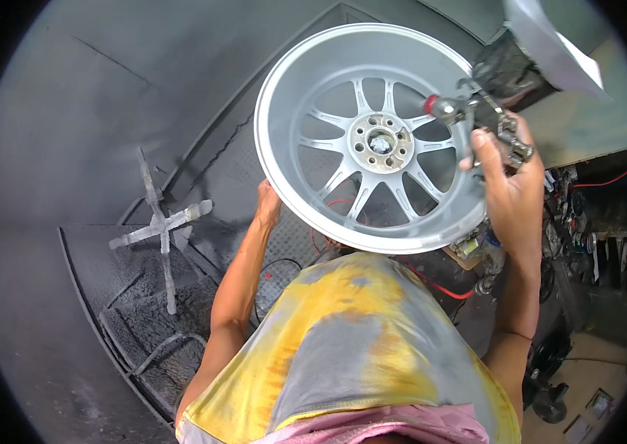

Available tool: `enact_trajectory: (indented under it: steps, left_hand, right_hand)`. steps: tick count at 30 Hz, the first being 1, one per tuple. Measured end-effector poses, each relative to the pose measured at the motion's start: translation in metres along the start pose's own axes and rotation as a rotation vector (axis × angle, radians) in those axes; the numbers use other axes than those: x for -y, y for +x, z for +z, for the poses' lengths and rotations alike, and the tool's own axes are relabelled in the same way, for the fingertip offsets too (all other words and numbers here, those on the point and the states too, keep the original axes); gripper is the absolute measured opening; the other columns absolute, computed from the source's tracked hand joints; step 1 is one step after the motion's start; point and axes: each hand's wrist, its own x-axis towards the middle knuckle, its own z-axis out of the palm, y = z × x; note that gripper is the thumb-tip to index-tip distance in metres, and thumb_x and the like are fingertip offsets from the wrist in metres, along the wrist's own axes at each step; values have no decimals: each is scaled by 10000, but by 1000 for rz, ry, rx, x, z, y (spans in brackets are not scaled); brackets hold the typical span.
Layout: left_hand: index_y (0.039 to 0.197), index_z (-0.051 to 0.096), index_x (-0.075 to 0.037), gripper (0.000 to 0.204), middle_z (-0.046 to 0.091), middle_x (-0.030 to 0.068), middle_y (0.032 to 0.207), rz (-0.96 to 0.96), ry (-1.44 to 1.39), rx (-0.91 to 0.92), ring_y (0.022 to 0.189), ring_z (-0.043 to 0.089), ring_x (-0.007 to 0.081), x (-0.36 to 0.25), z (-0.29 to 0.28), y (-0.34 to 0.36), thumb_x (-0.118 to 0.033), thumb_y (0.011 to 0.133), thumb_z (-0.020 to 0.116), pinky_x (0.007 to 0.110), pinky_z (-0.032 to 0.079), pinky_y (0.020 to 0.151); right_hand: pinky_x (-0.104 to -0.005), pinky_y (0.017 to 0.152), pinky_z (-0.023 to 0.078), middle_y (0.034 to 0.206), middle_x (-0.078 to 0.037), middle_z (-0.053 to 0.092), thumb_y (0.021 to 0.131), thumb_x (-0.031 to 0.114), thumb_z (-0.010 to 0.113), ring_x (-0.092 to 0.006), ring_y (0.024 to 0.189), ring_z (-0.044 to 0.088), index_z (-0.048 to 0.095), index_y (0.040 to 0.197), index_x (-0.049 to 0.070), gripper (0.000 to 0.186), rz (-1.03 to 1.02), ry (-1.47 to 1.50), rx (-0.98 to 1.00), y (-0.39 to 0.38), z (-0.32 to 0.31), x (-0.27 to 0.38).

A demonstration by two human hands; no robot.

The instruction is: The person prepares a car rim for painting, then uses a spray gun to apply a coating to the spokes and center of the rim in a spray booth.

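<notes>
A silver alloy wheel rim [373, 240] fills the upper middle, its hollow side and several spokes facing me. My left hand [268, 201] is closed at its lower left edge, the fingertips partly hidden behind the rim. In my right hand [513, 181] is a metal spray gun [482, 115], gripped over the right side of the wheel. Its red-ringed nozzle [432, 105] points left toward the wheel's inside. A dark, paint-stained cup [513, 66] sits on the gun, with white paper [550, 37] around its top.
A paint-crusted cross-shaped stand [162, 222] stands at the left, by a grey wall [54, 148]. A red hose [443, 288] runs below the wheel on the right. Cluttered shelves [609, 251] line the right side. Perforated metal flooring [284, 244] shows under the wheel.
</notes>
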Motion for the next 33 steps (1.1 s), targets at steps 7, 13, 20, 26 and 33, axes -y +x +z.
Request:
enact_trajectory:
  steps: [7,13,20,26,33]
  left_hand:
    - [1282,640,77,428,746,99,1058,210,132,-19,903,718,155,11,12,-15,-264,1026,686,305,589,800]
    - [1151,640,0,276,726,64,940,151,221,-85,782,699,144,-4,47,-87,-263,1085,591,329,604,725]
    - [1165,602,13,274,720,136,1062,-184,-126,129,911,748,202,77,107,-190,-252,1101,586,342,645,843]
    - [1226,651,41,260,736,146,1165,-304,-36,276,1060,737,212,92,124,-187,-122,1027,614,328,625,932]
    - [1076,629,-29,158,653,26,888,-25,-207,-37,809,642,118,68,88,-152,-167,1000,634,332,622,814]
  right_hand:
    - [-237,758,495,964,-10,684,1071,133,637,-69,816,618,634,1223,-21,217,-81,-98,-144,12,-5,15]
    - [-237,746,513,964,-13,681,1046,121,664,-71,791,636,632,1191,-15,201,19,148,124,-11,12,47]
    - [-236,737,491,914,-2,668,1058,167,648,-66,776,627,636,1212,-6,231,-100,76,406,-10,22,74]
    - [-262,667,473,828,-8,641,1056,250,658,-64,718,610,635,1032,4,249,-371,-149,412,40,26,80]
    - [-293,654,512,837,-23,636,1026,157,575,-103,698,598,608,1030,25,136,-253,-291,287,77,6,112]
